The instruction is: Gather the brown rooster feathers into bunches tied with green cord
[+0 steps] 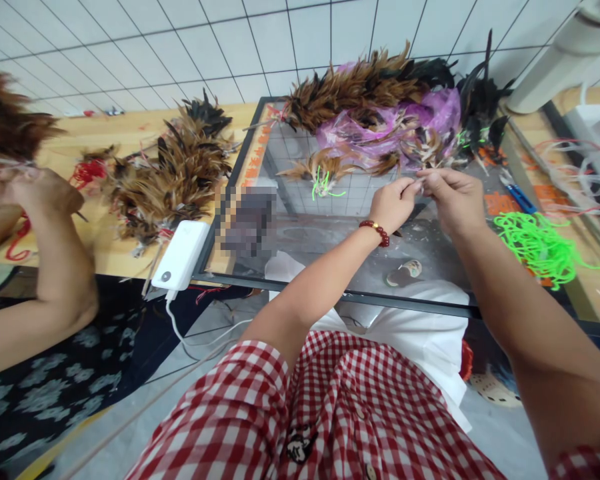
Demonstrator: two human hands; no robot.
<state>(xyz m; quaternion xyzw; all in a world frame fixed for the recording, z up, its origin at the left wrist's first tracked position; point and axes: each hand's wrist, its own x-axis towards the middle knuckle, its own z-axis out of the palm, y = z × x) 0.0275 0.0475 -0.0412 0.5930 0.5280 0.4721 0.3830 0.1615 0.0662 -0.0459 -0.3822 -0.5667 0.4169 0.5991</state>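
My left hand [394, 204] and my right hand [456, 197] meet above the glass-topped board [325, 230], fingertips pinched together. Something small and pale is between them, too small to make out. Dark feather-like bits show just below the hands. To their left lies a small bunch of brown feathers [336, 167] with bright green cord [322, 181] at its base. Behind, loose feathers lie in a purple plastic bag [437, 117]. A tangle of green cord [535, 250] rests right of my right forearm, near blue-handled snips [520, 195].
A long brown feather garland [350, 93] lies along the tiled wall, with black feathers [483, 110] at its right. Left are a feather pile [173, 177], a white power bank [181, 257] with a cable, and a co-worker's hands [35, 190] holding feathers. A pale pipe [555, 63] stands back right.
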